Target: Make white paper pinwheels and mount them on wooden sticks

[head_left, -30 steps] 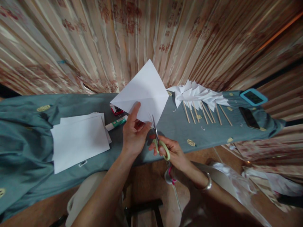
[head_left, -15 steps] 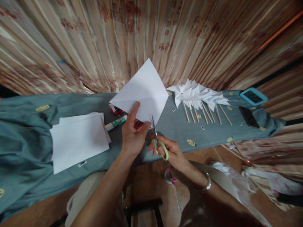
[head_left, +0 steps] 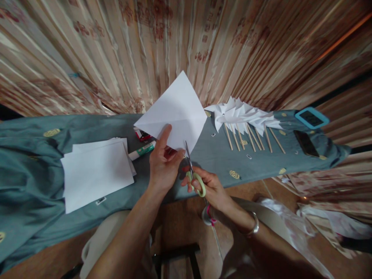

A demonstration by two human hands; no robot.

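Paper (head_left: pixel 180 104) is pinched in the left hand (head_left: pixel 163 168), scissors (head_left: pixel 191 170) in the curled right hand (head_left: pixel 214 189)

Home interior, looks like; which room, can't tell. Landmark: long narrow table under a wrinkled grey-teal cloth with yellow pineapple prints (head_left: pixel 209 166), household-type fabric. Behind table: floor-length-style pleated beige curtain with reddish-brown floral print (head_left: pixel 180 46), wraps round past table's right end too. Below table: brown tiled floor with pale joint lines (head_left: pixel 178 223). On table's right end: black rectangular phone (head_left: pixel 306 143), personal item. On table's right half: white paper pinwheels on thin wooden sticks (head_left: pixel 241 112), hobby-type craft. Over table's near edge: ordinary light-green-handled metal scissors (head_left: pixel 200 186).
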